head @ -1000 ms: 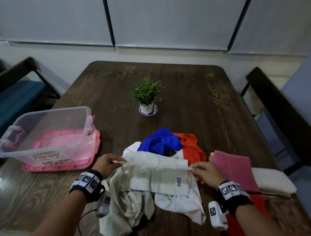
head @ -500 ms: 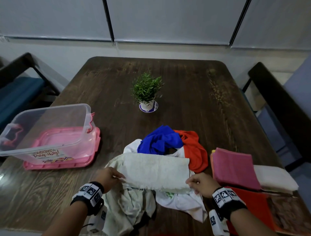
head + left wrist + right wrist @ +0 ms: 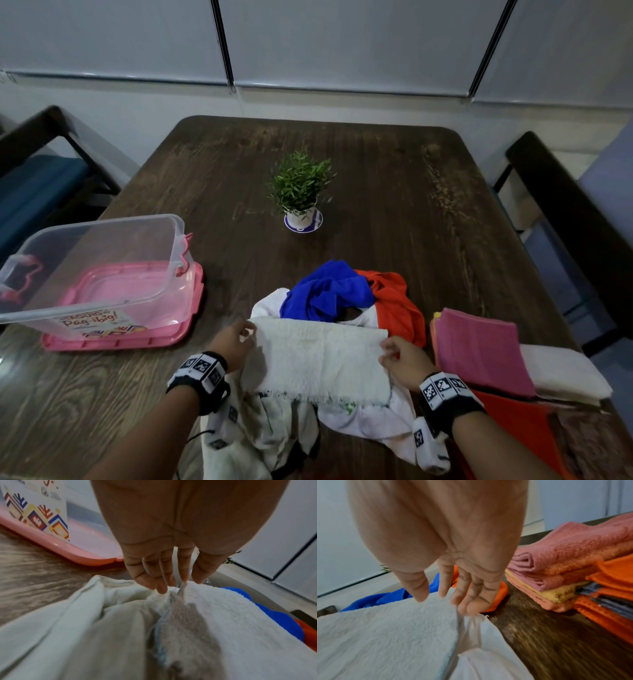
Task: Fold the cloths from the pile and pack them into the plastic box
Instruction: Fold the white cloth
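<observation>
A white terry towel point(image 3: 318, 356) lies as a flat folded band over the pile, its frayed edge toward me. My left hand point(image 3: 248, 337) pinches its far left corner; the left wrist view shows the edge point(image 3: 180, 588) between thumb and fingers point(image 3: 161, 586). At the right end, my right hand point(image 3: 385, 354) grips the towel point(image 3: 393, 628), thumb on top and fingers at the edge. Behind the towel lie a crumpled blue cloth point(image 3: 325, 291) and an orange cloth point(image 3: 394, 301), with pale cloths point(image 3: 274, 435) beneath. The clear plastic box point(image 3: 102, 240) stands at the left.
The box sits on its pink lid point(image 3: 120, 342). A stack of folded cloths lies at my right: pink point(image 3: 479, 346) on top, cream point(image 3: 565, 373) and orange point(image 3: 513, 428). A small potted plant point(image 3: 301, 195) stands mid-table. Dark chairs flank the table.
The towel was held by its upper edge with a printed label showing. It now lies flat across the pile with the label out of sight, both hands still at its ends.
</observation>
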`<state>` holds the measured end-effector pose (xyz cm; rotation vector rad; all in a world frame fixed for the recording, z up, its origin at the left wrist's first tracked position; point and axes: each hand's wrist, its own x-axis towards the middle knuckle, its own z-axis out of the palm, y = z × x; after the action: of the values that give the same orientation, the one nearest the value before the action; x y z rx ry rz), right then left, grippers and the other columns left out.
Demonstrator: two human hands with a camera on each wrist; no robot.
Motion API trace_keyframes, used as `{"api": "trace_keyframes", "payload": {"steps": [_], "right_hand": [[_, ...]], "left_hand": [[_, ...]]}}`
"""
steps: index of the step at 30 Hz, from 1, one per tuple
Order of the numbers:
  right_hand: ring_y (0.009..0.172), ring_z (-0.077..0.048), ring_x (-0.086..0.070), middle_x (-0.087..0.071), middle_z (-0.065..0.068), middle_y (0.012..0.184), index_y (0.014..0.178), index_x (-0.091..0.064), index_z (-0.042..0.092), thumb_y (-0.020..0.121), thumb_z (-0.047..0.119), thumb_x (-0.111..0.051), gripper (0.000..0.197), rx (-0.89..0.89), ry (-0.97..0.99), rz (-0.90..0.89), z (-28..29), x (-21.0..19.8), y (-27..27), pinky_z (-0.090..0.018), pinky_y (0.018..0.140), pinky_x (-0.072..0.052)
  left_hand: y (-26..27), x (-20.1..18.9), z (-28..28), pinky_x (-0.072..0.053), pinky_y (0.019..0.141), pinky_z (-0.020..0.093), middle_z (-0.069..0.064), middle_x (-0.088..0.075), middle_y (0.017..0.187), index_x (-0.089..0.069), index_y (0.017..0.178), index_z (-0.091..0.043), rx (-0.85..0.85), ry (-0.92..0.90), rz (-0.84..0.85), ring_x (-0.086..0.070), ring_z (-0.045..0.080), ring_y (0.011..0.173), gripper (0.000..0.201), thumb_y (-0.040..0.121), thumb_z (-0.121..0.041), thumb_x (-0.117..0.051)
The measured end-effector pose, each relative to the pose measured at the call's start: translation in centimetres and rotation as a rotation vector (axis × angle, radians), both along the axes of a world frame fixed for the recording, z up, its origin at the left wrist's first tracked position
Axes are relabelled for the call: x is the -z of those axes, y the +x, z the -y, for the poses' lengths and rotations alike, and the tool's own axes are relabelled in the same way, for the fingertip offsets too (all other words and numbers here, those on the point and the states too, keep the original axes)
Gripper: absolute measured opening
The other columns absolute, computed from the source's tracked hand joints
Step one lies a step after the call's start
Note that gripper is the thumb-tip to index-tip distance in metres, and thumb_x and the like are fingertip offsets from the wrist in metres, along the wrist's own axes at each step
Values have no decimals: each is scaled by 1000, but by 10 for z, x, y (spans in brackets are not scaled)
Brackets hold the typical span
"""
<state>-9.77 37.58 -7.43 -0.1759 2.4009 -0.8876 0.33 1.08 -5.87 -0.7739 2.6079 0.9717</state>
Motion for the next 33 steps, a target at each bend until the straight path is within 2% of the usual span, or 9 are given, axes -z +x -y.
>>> {"api": "trace_keyframes", "payload": {"steps": [4,8,11,15,16,19,25,28,33], "right_hand": [[129,-26,-49,-41,-10,144,147,-35,21,89,22,-70,68,69,16,-16,9,0,-12,-36,107,-42],[140,-27,-39,-35,-9,155,154,-20,20,90,21,-69,81,38,-14,32,13,5,-18,-41,116,-35],[131,-25,-50,-48,-4,144,152,-29,21,91,21,-68,72,66,-34,71,14,9,-26,-36,109,-40],[103,-25,-65,-68,-1,105,113,-67,18,92,20,-68,21,57,11,31,10,15,-36,-32,90,-49],[95,-25,-66,-71,-2,97,98,-70,21,93,21,-66,6,43,7,27,9,13,-37,-32,84,-51],[84,-20,-67,-71,2,86,82,-66,28,96,23,-62,15,115,-31,10,4,13,-40,-32,76,-50],[70,-23,-61,-64,3,65,71,-64,20,96,27,-63,26,248,-74,-25,5,13,-37,-40,78,-51],[81,-25,-67,-71,-3,78,84,-68,17,96,28,-63,16,268,-206,-10,10,0,-37,-43,82,-54],[89,-23,-67,-70,-12,93,95,-65,19,98,25,-61,8,116,-484,-117,43,-56,-37,-41,83,-52]], "left_hand": [[-15,6,6,-46,89,31,7,-62,122,-54,129,-12,-118,117,-11,-62,27,105,38,91,-17,-60],[-26,18,7,-43,52,24,6,-65,78,-54,125,-7,-246,275,-22,-55,17,54,34,92,-12,-61],[-32,17,6,-42,46,19,1,-59,60,-63,98,-12,-223,304,-25,-50,15,49,6,91,-12,-64],[-33,19,8,-43,57,28,-4,-55,46,-58,63,-11,-251,365,-45,-51,19,51,29,90,-18,-67],[-32,21,10,-46,59,32,-2,-58,50,-59,64,-10,-274,394,-54,-53,20,55,29,90,-18,-67],[-30,33,18,-54,71,46,5,-65,63,-67,66,-14,-409,463,-128,-58,22,65,22,87,-19,-71],[-27,42,16,-50,62,44,3,-56,50,-53,63,-13,-453,410,-150,-52,20,51,30,84,-18,-75],[-29,29,14,-55,73,42,2,-69,75,-58,78,-17,-362,289,-127,-63,23,68,21,83,-29,-74],[-52,-31,-20,-49,90,33,-6,-61,117,-59,111,-29,51,169,-281,-59,14,104,28,85,-31,-70]]}}
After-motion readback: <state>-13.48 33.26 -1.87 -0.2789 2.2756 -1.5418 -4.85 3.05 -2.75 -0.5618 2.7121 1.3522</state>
